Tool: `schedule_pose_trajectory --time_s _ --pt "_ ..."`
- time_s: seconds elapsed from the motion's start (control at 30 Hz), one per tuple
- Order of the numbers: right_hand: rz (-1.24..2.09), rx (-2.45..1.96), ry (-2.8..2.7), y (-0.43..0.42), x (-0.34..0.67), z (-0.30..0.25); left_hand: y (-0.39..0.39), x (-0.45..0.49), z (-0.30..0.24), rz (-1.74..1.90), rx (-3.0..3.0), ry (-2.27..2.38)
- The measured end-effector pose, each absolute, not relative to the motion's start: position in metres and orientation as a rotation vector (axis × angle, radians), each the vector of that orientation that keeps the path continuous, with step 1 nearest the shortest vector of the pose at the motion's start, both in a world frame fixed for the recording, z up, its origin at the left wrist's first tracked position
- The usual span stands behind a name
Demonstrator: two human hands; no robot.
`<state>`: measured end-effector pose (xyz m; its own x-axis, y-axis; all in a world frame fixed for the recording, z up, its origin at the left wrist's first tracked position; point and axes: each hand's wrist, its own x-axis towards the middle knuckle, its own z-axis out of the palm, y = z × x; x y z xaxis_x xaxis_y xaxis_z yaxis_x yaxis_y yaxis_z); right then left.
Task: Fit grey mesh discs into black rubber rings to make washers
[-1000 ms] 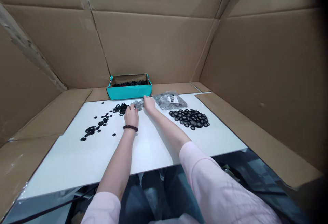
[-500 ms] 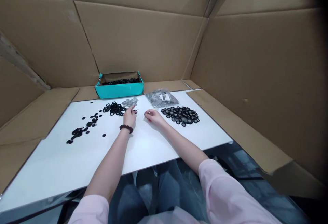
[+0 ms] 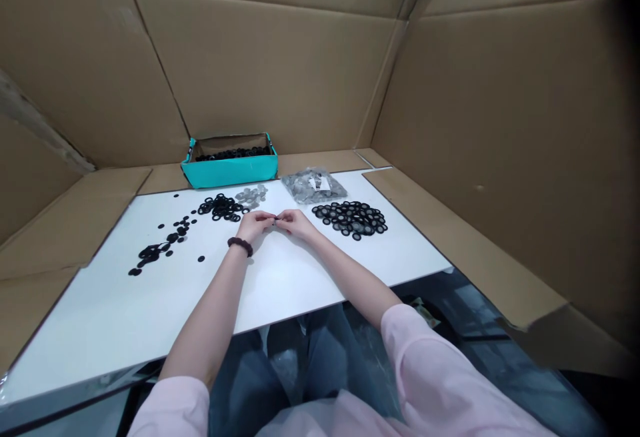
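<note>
My left hand (image 3: pixel 255 222) and my right hand (image 3: pixel 295 221) meet fingertip to fingertip over the white table (image 3: pixel 280 284). Both pinch a small dark part between them; it is too small to name. A beaded bracelet sits on my left wrist. Just behind the hands lie a heap of black rings (image 3: pixel 220 208) and a small pile of grey discs (image 3: pixel 251 194). To the right lies a bigger pile of assembled black rings (image 3: pixel 353 216).
A teal box (image 3: pixel 230 169) holding black rings stands at the table's back edge. A clear bag of grey discs (image 3: pixel 313 186) lies beside it. Loose black rings (image 3: pixel 155 250) are scattered at left. Cardboard walls (image 3: pixel 500 124) enclose the table on three sides.
Both hands pulled back from the grey disc pile toward me and came together at the fingertips. The camera shifted a little, so everything sits further left in view.
</note>
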<state>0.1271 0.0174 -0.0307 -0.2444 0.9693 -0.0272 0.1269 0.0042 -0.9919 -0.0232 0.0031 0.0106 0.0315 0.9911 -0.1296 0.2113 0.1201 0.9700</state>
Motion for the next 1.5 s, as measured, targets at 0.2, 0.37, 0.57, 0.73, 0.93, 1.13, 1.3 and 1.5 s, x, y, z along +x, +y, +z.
schedule_pose_trajectory --time_s 0.2,0.37,0.57,0.73,0.93,1.13,1.3,1.5 --pt "1.345 -1.183 -1.569 0.017 0.128 -0.030 0.005 -0.026 0.008 0.888 1.261 1.370" --pt "1.361 -1.209 -1.608 0.015 0.127 -0.029 0.005 -0.026 0.006 0.825 1.347 1.409" --pt "1.291 -1.246 -1.633 0.013 0.126 -0.026 0.005 -0.024 0.003 0.855 1.405 1.528" --pt "1.281 -1.238 -1.514 0.010 0.127 -0.019 0.007 -0.027 -0.001 0.814 1.251 1.429" --pt "1.327 -1.245 -1.314 0.007 0.123 -0.021 0.003 -0.018 -0.002 0.888 1.135 1.396" --pt "1.576 -1.239 -0.984 0.006 0.119 -0.019 -0.001 -0.008 -0.003 1.064 1.222 1.421" --pt "1.786 -1.212 -1.087 0.005 0.128 -0.009 -0.002 -0.013 -0.001 0.988 1.635 1.534" --pt "1.697 -1.251 -1.235 0.007 0.130 -0.014 -0.004 -0.016 0.005 0.898 1.822 1.515"
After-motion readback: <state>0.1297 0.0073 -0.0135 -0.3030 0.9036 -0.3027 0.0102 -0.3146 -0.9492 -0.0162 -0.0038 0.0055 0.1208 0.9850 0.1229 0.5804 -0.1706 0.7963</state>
